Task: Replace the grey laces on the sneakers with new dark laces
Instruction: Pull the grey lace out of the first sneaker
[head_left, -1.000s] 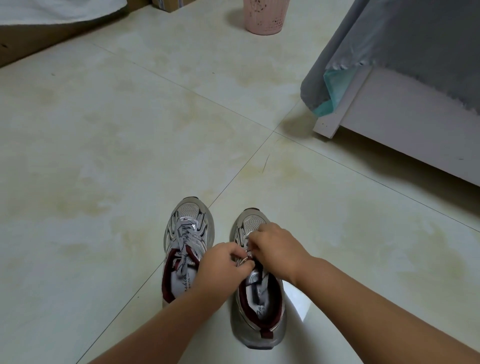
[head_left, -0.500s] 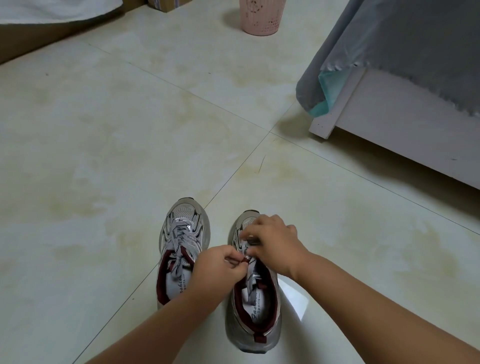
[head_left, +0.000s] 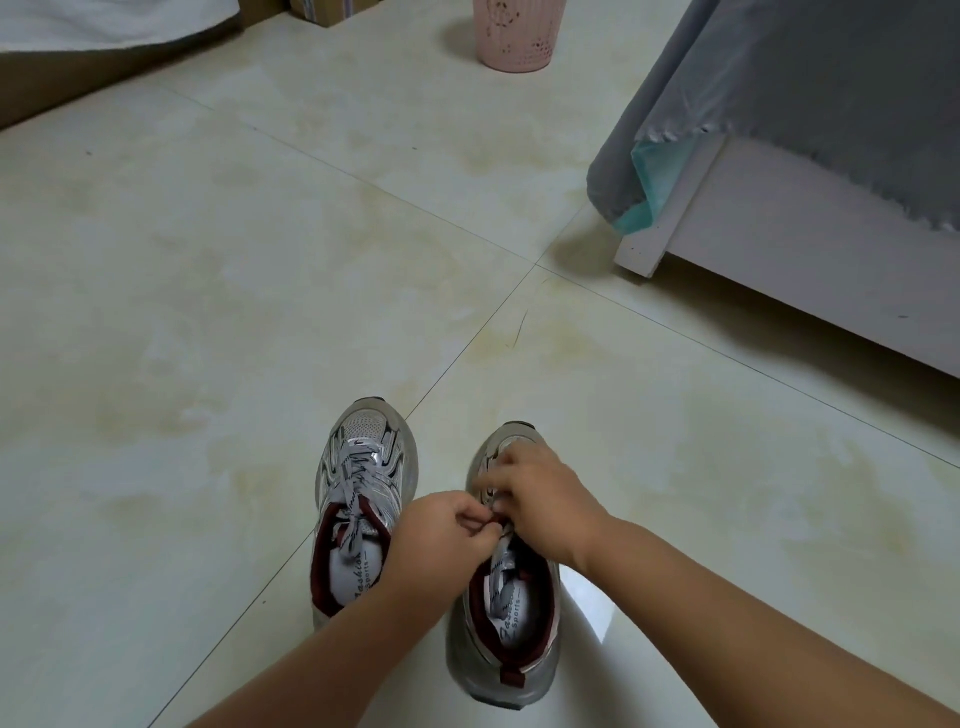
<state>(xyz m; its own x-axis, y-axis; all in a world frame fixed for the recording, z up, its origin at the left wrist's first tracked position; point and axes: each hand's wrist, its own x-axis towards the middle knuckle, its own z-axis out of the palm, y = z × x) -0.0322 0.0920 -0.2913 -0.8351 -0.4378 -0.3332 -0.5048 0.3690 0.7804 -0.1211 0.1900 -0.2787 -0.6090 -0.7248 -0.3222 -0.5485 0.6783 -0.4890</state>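
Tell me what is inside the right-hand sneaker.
Inside the right-hand sneaker a white insole with printed lettering shows, and a grey lace end hangs into the opening. The left hand and right hand cover the front lacing.

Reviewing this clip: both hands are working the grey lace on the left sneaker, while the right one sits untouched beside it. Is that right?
Not quite. In the head view both the left hand and right hand pinch the grey lace of the right sneaker; it is the left sneaker that sits untouched beside it, still laced.
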